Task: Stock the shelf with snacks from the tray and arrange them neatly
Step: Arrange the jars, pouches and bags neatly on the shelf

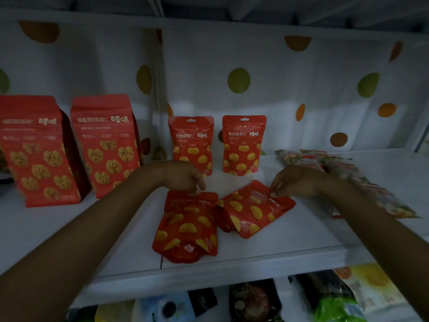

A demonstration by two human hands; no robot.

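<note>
While arms reach | left hand pinches pouch | right hand pinches tilted pouch

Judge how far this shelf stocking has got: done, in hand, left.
Done: two walnut bags and two chestnut pouches stand at the back. In hand: the left hand pinches the left lying pouch, the right hand the right lying pouch. Left: stand both up; straighten the flat packets.

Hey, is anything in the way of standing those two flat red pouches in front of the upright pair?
Nothing visible. The left hand and right hand pinch the left flat pouch and right flat pouch at their tops; the shelf before the upright pouches is bare.
</note>
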